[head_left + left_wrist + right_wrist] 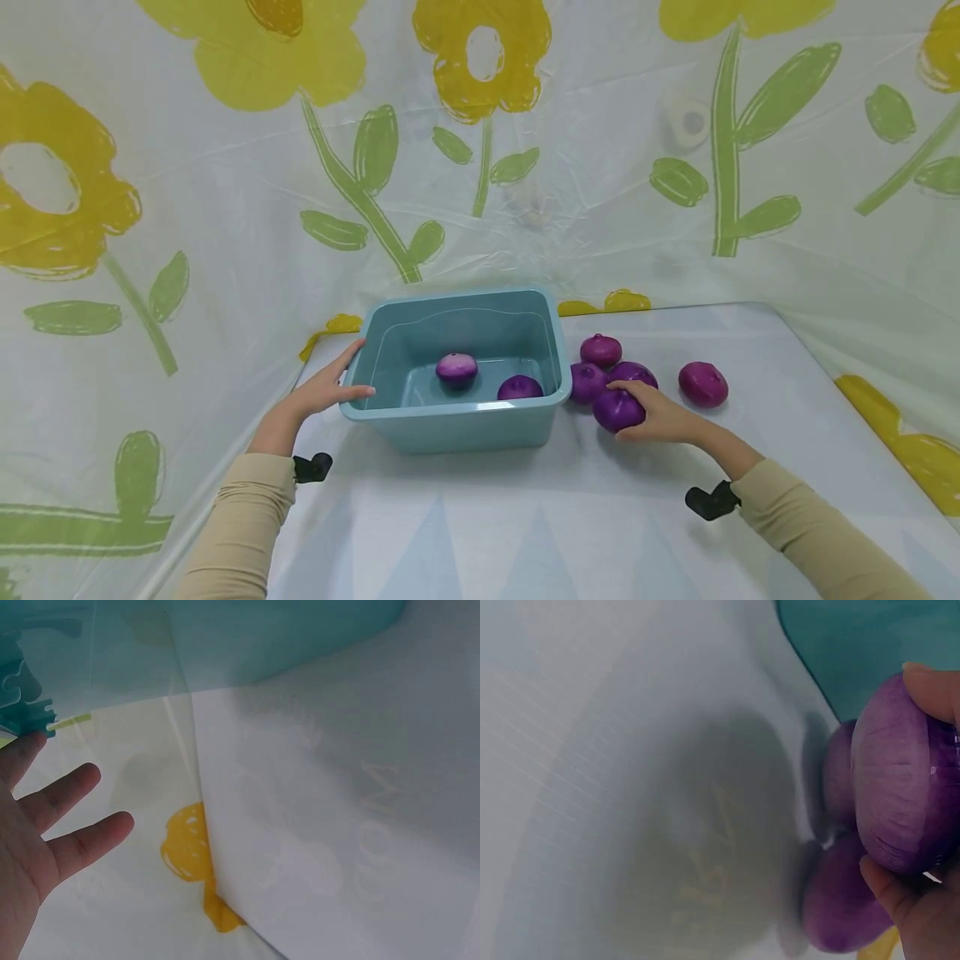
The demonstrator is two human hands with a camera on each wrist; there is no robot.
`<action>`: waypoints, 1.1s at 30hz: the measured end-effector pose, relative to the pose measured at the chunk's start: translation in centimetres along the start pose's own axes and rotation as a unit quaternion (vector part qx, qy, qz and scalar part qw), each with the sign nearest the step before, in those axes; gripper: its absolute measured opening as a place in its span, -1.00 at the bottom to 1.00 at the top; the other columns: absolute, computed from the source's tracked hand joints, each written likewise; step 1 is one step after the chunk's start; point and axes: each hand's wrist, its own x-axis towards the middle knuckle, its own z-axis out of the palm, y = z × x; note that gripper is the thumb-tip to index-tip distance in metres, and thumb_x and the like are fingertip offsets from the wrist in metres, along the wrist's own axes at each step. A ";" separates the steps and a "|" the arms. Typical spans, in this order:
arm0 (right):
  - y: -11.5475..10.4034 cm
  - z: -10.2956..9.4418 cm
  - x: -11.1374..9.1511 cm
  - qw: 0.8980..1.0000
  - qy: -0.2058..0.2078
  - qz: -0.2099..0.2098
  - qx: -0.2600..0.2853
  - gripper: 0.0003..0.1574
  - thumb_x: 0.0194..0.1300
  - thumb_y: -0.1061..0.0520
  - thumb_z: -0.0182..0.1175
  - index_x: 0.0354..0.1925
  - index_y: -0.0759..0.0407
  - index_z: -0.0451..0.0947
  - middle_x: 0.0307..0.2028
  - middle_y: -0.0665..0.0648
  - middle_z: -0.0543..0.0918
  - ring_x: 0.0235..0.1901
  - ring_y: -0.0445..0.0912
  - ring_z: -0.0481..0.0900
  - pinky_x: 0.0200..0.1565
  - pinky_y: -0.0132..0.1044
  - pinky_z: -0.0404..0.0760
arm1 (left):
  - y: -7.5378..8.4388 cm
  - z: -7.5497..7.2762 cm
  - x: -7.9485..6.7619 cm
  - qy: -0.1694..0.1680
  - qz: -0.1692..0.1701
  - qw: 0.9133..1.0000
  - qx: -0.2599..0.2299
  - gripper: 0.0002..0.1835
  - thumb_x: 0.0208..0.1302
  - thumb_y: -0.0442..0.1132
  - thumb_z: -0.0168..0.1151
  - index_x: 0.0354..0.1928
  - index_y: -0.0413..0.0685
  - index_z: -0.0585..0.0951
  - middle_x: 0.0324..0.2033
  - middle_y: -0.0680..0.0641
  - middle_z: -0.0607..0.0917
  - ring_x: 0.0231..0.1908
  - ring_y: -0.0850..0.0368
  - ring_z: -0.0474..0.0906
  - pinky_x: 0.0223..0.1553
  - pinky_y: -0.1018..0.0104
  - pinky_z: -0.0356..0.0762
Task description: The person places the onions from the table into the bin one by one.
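Observation:
My right hand (660, 415) grips a purple onion (618, 412), thumb on one side and fingers on the other. In the right wrist view the held onion (896, 776) overlaps other onions (844, 900) beside the bin. At the left end of a light blue plastic bin (457, 429), my left hand (322, 390) rests on the rim with spread fingers. The left wrist view shows its fingers (94, 844) mostly straight, one of them right at the rim. Inside the bin lie a pale-topped onion (457, 370) and a darker onion (520, 387).
Close to the bin's right side sit a reddish-purple onion (601, 351), another onion (588, 383) and one partly behind my hand (633, 375). Farther right lies a separate onion (703, 384). A flower-printed sheet (600, 208) hangs behind the white table (480, 517).

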 end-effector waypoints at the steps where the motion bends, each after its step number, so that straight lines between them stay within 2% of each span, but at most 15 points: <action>1: -0.1 -0.3 0.0 1.000 0.000 0.001 -0.002 -0.07 -0.04 -0.08 0.35 0.23 0.16 0.19 0.16 0.37 0.29 0.10 0.29 0.29 -0.06 0.17 0.49 | 0.0 0.0 0.0 0.000 0.000 1.000 0.000 0.09 0.02 0.15 0.26 0.43 0.14 -0.23 0.37 -0.32 -0.05 0.27 -0.41 -0.02 0.09 -0.36 0.18; 8: -1.0 -2.4 0.3 0.999 -0.023 0.024 0.021 -0.05 0.02 -0.07 0.31 0.27 0.17 0.11 0.17 0.41 0.25 0.08 0.30 0.30 -0.10 0.09 0.54 | 0.0 0.0 0.1 0.000 0.010 1.000 -0.002 0.09 0.03 0.14 0.26 0.43 0.12 -0.23 0.37 -0.33 -0.04 0.27 -0.42 -0.02 0.09 -0.37 0.18; 18: -2.6 -5.2 1.3 0.998 -0.036 0.032 0.029 -0.07 0.09 -0.09 0.26 0.30 0.16 0.06 0.22 0.41 0.20 0.10 0.30 0.29 -0.06 0.11 0.52 | 0.0 -0.1 0.0 -0.001 0.011 1.000 -0.008 0.09 0.03 0.14 0.26 0.43 0.11 -0.23 0.37 -0.33 -0.05 0.27 -0.42 -0.02 0.10 -0.36 0.17; 23: -3.5 -6.6 1.9 0.999 -0.030 0.010 0.008 -0.06 0.09 -0.07 0.25 0.30 0.21 0.05 0.19 0.42 0.23 0.07 0.29 0.35 -0.06 0.12 0.52 | 0.0 0.0 0.0 -0.002 0.011 1.000 -0.004 0.09 0.04 0.14 0.26 0.43 0.11 -0.23 0.37 -0.33 -0.05 0.27 -0.42 -0.03 0.10 -0.36 0.18; 33: -6.3 -9.5 3.0 0.999 -0.033 0.029 -0.011 0.02 0.10 -0.13 0.24 0.33 0.25 -0.01 0.17 0.40 0.29 0.07 0.27 0.39 -0.03 0.12 0.50 | -0.1 -0.1 -0.1 -0.003 0.011 1.000 -0.006 0.08 0.05 0.13 0.26 0.43 0.09 -0.22 0.37 -0.32 -0.06 0.28 -0.42 -0.05 0.10 -0.37 0.15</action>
